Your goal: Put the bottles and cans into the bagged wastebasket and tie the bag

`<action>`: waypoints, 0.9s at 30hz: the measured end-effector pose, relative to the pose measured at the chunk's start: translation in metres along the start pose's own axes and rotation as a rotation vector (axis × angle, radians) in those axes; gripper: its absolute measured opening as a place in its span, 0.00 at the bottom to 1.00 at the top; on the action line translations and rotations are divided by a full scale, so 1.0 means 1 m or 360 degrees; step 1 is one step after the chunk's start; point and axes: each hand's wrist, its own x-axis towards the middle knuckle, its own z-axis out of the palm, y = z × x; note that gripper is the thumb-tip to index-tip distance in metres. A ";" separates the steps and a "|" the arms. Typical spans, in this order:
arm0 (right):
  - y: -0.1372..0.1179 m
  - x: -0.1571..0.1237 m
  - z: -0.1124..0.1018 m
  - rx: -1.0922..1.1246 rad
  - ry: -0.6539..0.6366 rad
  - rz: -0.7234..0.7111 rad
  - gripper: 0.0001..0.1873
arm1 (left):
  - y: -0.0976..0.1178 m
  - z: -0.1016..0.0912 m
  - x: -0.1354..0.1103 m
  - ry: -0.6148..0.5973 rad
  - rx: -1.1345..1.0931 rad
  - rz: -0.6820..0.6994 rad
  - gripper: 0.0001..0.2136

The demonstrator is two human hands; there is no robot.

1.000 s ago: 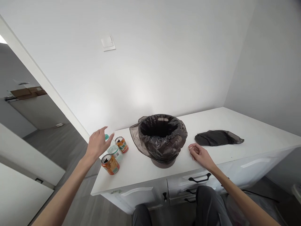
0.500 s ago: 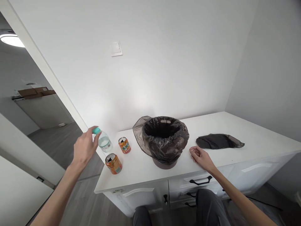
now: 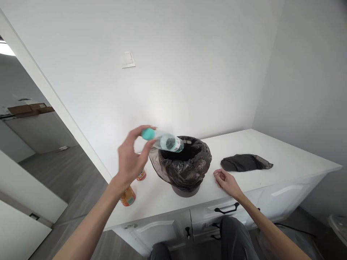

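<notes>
My left hand (image 3: 131, 159) pinches the teal cap end of a small clear plastic bottle (image 3: 166, 141), held tilted sideways in the air over the left rim of a small bin lined with a dark bag (image 3: 184, 164). My right hand (image 3: 225, 180) rests on the white countertop (image 3: 284, 159) just right of the bin, fingers loosely curled with nothing visible in them. Two orange drink cans stand on the counter left of the bin: one (image 3: 127, 195) near the front edge, the other (image 3: 141, 175) partly hidden behind my left hand.
A folded dark bag (image 3: 244, 161) lies on the counter to the right. White drawers with black handles (image 3: 226, 209) sit below. A wall switch (image 3: 127, 59) is above. An open doorway and grey floor lie to the left.
My left hand took the bottle off the counter and carried it up and right, to over the bin's rim. My right hand stayed beside the bin.
</notes>
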 end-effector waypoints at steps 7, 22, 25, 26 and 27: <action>-0.009 0.001 0.001 -0.0013 0.0031 -0.0028 0.13 | -0.006 0.073 -0.017 -0.0702 -0.0292 -0.0099 0.12; -0.025 -0.001 0.002 -0.0026 0.0055 -0.0018 0.12 | -0.040 0.089 -0.015 -0.1331 -0.0533 -0.0376 0.22; -0.028 -0.002 0.002 -0.0044 0.0059 -0.0015 0.12 | -0.053 0.074 -0.028 -0.1051 -0.0314 -0.0423 0.24; -0.029 -0.002 0.002 -0.0048 0.0059 -0.0012 0.12 | -0.059 0.068 -0.034 -0.0958 -0.0231 -0.0450 0.24; -0.030 -0.002 0.002 -0.0050 0.0059 -0.0012 0.12 | -0.067 0.062 -0.040 -0.0871 -0.0149 -0.0482 0.25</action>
